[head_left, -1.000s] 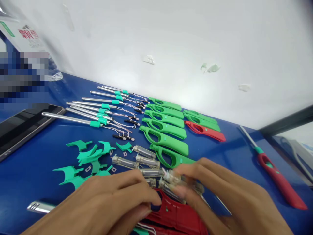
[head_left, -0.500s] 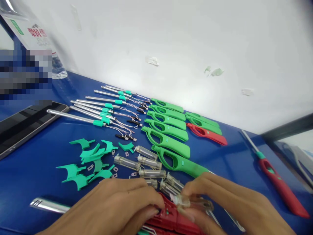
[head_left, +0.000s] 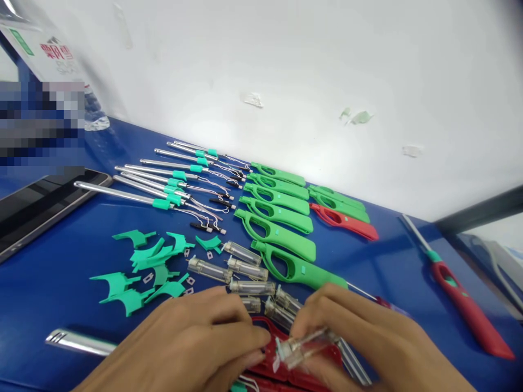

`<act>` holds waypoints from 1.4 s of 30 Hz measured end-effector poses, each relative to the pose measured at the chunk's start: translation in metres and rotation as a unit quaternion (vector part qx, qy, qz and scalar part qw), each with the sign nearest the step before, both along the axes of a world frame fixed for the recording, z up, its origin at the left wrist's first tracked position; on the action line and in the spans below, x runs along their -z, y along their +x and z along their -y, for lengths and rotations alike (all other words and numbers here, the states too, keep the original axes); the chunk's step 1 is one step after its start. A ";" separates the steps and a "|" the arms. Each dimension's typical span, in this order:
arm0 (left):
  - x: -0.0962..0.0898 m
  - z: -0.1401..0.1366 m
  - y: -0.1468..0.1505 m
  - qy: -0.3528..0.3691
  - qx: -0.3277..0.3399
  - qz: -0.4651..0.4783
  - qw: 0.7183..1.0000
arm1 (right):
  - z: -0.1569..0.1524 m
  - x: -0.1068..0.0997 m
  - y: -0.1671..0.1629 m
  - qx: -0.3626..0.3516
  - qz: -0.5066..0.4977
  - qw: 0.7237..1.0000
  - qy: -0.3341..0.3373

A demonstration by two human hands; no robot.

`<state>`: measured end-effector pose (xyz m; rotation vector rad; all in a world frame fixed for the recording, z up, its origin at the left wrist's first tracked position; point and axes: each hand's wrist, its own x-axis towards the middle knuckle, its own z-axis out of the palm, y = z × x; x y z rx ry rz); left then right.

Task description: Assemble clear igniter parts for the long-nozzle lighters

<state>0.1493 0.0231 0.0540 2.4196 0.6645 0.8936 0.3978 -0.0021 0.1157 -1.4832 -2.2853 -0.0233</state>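
At the near edge of the blue bench (head_left: 49, 283), the right hand (head_left: 368, 343) pinches a clear fuel cartridge (head_left: 300, 348) between thumb and fingertips — a small see-through plastic tube with a pale cap at its left end and a faint brownish tint along its body, lying almost level and tilted slightly up to the right. It sits directly over the red handle shell (head_left: 286, 359), a glossy red moulded half with a finger opening, and appears to touch it. The left hand (head_left: 192, 343) is clenched on the left part of that red shell, fingers curled over its edge, thumb tucked beneath.

Just beyond the fingertips lie more clear cartridges (head_left: 250, 287) in a loose cluster. To their left is a scatter of teal trigger pieces (head_left: 141, 272) with tiny metal clips among them. Farther back, a row of green handle shells (head_left: 281, 218) runs diagonally, with one red shell (head_left: 347, 222) at its right end. Left of that row lie metal tubes with teal collars (head_left: 163, 182) and thin wires trailing — all roughly parallel. An assembled red lighter (head_left: 466, 302) lies well apart on the right, and a dark tablet (head_left: 36, 209) rests at the left edge.
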 end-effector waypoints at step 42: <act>-0.002 0.007 0.005 -0.030 -0.004 -0.005 1.000 | 0.017 0.008 0.028 -0.105 -0.079 0.986 -0.105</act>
